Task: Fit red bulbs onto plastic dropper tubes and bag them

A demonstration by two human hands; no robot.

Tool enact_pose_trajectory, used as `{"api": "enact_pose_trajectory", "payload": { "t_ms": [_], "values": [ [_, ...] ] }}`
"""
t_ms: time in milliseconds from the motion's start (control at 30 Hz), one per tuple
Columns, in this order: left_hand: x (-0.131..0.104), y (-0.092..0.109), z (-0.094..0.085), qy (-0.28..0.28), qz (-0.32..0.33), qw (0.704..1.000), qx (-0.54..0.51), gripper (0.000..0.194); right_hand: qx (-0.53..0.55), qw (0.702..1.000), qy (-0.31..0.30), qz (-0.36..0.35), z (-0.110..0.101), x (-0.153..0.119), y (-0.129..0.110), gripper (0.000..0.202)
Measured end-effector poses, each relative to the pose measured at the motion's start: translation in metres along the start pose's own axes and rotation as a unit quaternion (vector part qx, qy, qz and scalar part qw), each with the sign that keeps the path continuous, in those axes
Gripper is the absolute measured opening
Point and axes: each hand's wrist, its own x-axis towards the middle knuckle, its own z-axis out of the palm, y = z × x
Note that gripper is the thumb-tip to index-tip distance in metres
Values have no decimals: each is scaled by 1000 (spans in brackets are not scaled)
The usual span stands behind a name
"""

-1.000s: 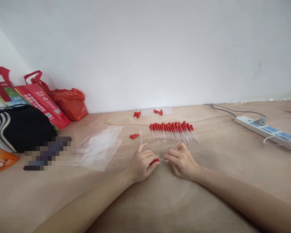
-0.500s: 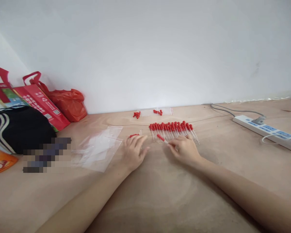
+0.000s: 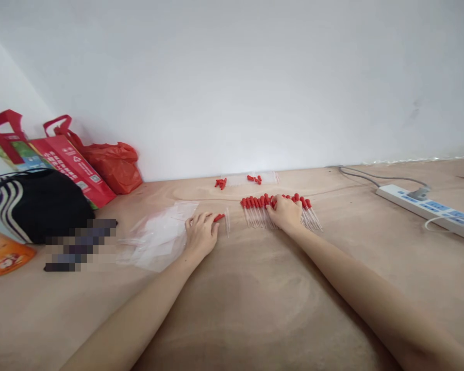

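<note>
Red-bulbed droppers: side by side on the table, bulbs toward the wall, clear stems toward the person; the right hand covers part of the row.
Right fingers: bent down over the bulbs; whether they pinch one, I cannot tell.
Left hand: fingers slightly spread and bent, just beside a loose red bulb; contact unclear.
Clear tubes: a few, bare, right of that bulb.
Row risk: a knuckle or wrist brushing neighbouring droppers could roll them askew, as they lie close and seem light.
Tube risk: a sideways sweep of the left fingers could scatter these.
Clear plastic bags: near the left hand; a dragging forearm might shift them.
Far bulbs: by the wall, beyond the row.
Power strip: well apart, to the right.
</note>
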Motion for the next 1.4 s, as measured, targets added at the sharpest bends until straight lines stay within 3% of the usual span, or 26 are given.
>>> {"api": "enact_pose_trajectory", "payload": {
  "t_ms": [100, 233, 433, 733, 967, 1133, 1233, 1400],
  "values": [
    [3, -3, 4, -3, -1, 1000, -3, 23, 16, 998, 10, -61, -3, -11, -15, 21],
    [6, -5, 6, 0, 1, 1000, -7, 20, 43, 987, -42, -152, -1, -29, -55, 24],
    [6, -3, 3, 8, -7, 1000, -10, 18, 35, 990, -122, -65, 8, -29, -101, 33],
    [12, -11, 10, 6, 10, 998, -57, 4, 31, 983, -174, -52, 11, -22, -112, 28],
    [13, -12, 14, 22, 28, 995, -97, 8, 22, 983, -170, -64, 7, -24, -107, 29],
    [11, -10, 11, 40, 46, 992, -112, 7, 30, 989, -124, -73, 0, -27, -92, 37],
    [9, -8, 8, 57, 49, 990, -120, 9, 58, 990, -77, -106, -4, -33, -67, 29],
    [-6, 14, -7, 44, 108, 981, -154, 10, 134, 959, 18, -249, -12, -55, 5, 25]
  ]
}}
